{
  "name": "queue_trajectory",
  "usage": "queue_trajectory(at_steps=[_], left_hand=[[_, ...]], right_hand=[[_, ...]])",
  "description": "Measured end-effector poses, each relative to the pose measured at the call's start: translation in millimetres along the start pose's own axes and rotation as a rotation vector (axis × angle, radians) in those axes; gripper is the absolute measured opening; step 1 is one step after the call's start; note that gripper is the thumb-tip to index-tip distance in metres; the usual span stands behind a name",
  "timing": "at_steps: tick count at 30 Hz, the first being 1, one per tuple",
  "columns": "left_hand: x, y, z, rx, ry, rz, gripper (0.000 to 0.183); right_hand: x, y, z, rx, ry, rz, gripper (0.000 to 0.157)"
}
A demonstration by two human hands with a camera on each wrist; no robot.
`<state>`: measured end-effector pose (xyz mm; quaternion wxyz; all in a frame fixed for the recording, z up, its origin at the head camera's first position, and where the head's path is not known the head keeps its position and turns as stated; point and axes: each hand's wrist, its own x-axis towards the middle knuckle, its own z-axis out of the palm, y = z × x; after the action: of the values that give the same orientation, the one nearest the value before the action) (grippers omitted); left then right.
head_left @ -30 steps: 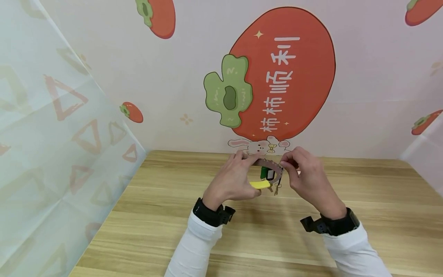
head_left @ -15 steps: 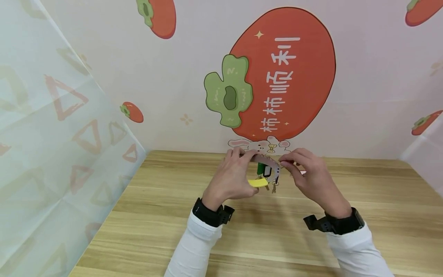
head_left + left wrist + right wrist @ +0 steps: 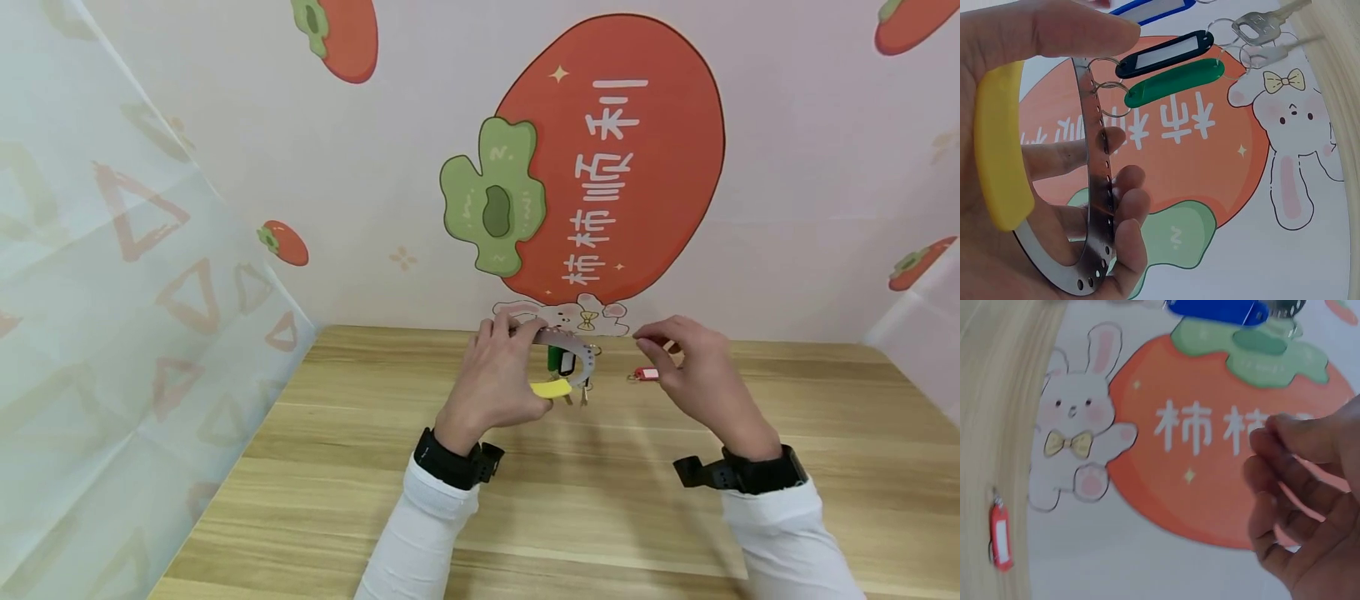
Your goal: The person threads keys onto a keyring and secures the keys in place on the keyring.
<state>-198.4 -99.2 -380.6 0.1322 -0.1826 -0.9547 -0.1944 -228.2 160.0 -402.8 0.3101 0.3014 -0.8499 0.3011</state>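
Note:
My left hand [image 3: 487, 379] grips a curved metal key holder [image 3: 1095, 169] with a yellow handle [image 3: 1004, 144] and a row of holes along its edge. A green key tag [image 3: 1172, 82] and a black key tag [image 3: 1166, 54] hang from it by split rings, and keys [image 3: 1260, 28] dangle from their far ends. A blue key tag [image 3: 1155, 10] shows partly behind the thumb. Apart from the holder, my right hand [image 3: 697, 375] hovers with loosely bent fingers and holds nothing. Below its fingertips a red key tag [image 3: 647, 374] lies on the table.
The wooden table [image 3: 420, 500] meets a printed backdrop [image 3: 787, 167] at its rear edge, close behind both hands. A fabric side wall [image 3: 150, 333] borders the table on the left.
My right hand has left the holder's edge and moved right, so the red tag shows beneath it. The left hand has shifted slightly left with the key holder.

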Motion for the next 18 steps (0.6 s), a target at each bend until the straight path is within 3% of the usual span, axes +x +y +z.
queue_trajectory(at_steps=[10, 18], left_hand=[[2.6, 0.7, 0.1, -0.013, 0.014, -0.016, 0.084], [2.7, -0.7, 1.0, -0.017, 0.027, -0.043, 0.085]], right_hand=[[-12.6, 34.5, -5.2, -0.046, -0.278, 0.301, 0.012], [-13.3, 60.8, 11.5, -0.098, -0.451, 0.358, 0.01]])
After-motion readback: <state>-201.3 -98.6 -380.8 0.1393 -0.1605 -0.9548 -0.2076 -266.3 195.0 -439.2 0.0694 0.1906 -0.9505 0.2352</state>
